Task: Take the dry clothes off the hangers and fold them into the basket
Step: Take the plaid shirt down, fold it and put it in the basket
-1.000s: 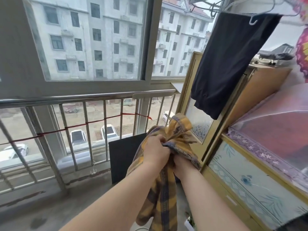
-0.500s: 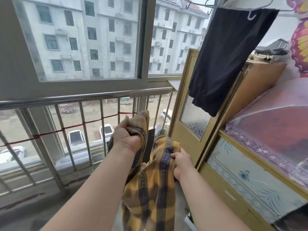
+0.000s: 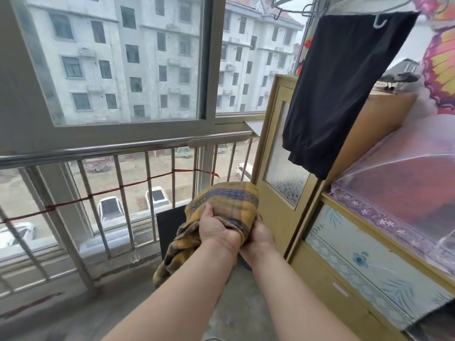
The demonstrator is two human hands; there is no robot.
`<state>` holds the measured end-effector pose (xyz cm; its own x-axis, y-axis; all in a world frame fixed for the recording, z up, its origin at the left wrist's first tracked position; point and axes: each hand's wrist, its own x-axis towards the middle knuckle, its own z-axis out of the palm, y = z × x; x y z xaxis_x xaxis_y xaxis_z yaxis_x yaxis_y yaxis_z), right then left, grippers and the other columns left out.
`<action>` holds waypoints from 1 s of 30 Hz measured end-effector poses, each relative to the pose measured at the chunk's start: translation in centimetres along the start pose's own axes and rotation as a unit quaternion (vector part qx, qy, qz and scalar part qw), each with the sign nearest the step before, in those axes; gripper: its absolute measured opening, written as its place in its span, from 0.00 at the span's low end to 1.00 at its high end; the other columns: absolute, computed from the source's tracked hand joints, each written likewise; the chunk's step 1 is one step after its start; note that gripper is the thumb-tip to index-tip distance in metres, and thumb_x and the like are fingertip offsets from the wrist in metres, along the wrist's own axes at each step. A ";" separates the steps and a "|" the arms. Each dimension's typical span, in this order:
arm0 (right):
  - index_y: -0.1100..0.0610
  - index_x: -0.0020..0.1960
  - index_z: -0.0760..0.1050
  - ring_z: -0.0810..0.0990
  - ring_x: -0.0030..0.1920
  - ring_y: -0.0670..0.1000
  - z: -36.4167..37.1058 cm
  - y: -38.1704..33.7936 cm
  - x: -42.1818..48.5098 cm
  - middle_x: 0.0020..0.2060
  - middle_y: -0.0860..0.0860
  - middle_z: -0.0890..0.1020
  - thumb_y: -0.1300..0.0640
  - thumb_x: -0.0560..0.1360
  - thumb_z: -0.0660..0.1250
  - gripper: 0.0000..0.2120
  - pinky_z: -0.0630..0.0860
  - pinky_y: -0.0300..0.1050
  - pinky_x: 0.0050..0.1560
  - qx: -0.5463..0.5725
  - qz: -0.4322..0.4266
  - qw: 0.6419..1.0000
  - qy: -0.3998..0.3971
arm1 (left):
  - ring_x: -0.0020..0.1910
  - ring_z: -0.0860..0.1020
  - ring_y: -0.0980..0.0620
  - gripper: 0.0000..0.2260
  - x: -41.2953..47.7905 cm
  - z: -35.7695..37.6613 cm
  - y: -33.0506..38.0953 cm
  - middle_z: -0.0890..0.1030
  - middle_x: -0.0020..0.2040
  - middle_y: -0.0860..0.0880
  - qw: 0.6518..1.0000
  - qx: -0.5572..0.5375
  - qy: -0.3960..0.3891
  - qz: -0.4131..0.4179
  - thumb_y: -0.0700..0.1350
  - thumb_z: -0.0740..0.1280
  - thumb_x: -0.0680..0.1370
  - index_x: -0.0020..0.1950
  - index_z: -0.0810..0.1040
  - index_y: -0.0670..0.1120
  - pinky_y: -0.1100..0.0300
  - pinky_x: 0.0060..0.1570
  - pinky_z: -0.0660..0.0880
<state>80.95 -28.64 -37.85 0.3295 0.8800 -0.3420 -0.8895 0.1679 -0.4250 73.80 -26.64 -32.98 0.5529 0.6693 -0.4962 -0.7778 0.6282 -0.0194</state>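
Note:
A yellow plaid shirt (image 3: 229,200) with dark blue stripes is bunched into a fold in front of me, its loose end hanging down to the left. My left hand (image 3: 216,227) grips the fold from the left, fingers curled into the cloth. My right hand (image 3: 258,239) holds it from below on the right, partly hidden under the fabric. A black garment (image 3: 339,89) hangs on a pale hanger (image 3: 379,20) at the upper right. No basket is in view.
A steel railing (image 3: 118,148) with a red cord runs along the window on the left. A yellow cabinet door (image 3: 278,168) and a shelf unit with a purple mesh cover (image 3: 403,183) stand on the right. A black board (image 3: 170,225) leans by the railing.
My hands were apart with the plaid shirt spread between them; now they have come together and the shirt is folded over into a bunch.

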 end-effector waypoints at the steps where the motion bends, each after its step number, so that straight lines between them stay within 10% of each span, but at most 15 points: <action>1: 0.59 0.60 0.76 0.77 0.59 0.68 0.1 -0.1 0.1 0.58 0.68 0.78 0.54 0.82 0.54 0.16 0.76 0.64 0.56 0.000 -0.005 1.000 0.009 | 0.64 0.72 0.35 0.24 -0.2 0.2 0.1 0.74 0.64 0.37 1.000 0.006 0.001 0.004 0.54 0.63 0.78 0.69 0.69 0.43 0.38 0.64 0.67; 6: 0.61 0.66 0.73 0.75 0.63 0.68 0.7 -0.9 -0.8 0.61 0.65 0.78 0.37 0.69 0.71 0.36 0.71 0.65 0.63 -0.045 0.069 0.996 -0.038 | 0.60 0.74 0.36 0.21 -0.4 0.2 0.7 0.76 0.59 0.37 0.997 0.074 0.004 0.021 0.52 0.61 0.80 0.69 0.69 0.41 0.40 0.60 0.70; 13: 0.61 0.62 0.76 0.82 0.53 0.66 1.7 -2.9 -1.7 0.52 0.62 0.83 0.69 0.63 0.74 0.28 0.75 0.69 0.56 -0.306 0.071 0.942 0.120 | 0.51 0.78 0.35 0.12 0.4 -2.2 2.4 0.79 0.52 0.34 0.976 0.216 0.006 -0.038 0.46 0.62 0.80 0.56 0.75 0.37 0.40 0.53 0.74; 18: 0.61 0.58 0.74 0.80 0.54 0.66 2.4 -4.2 -1.9 0.53 0.65 0.81 0.65 0.69 0.71 0.18 0.73 0.68 0.59 -0.212 0.033 0.958 0.190 | 0.40 0.81 0.50 0.13 2.4 -5.4 5.7 0.80 0.51 0.43 0.951 0.277 0.136 0.033 0.48 0.70 0.75 0.54 0.76 0.41 0.62 0.26 0.79; 30: 0.55 0.70 0.64 0.71 0.64 0.65 9.5 -2.1 -1.6 0.65 0.59 0.71 0.64 0.72 0.72 0.30 0.70 0.65 0.65 0.058 -0.074 0.982 0.162 | 0.18 0.69 0.56 0.11 2.1 -9.1 4.4 0.73 0.25 0.50 0.945 0.312 0.051 -0.087 0.46 0.60 0.73 0.31 0.74 0.46 0.72 0.19 0.62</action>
<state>79.32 -26.22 -28.45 0.5239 0.6586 -0.5401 -0.8485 0.3485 -0.3981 68.85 -26.10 -42.03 0.6000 0.5131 -0.6138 -0.3330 0.8578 0.3915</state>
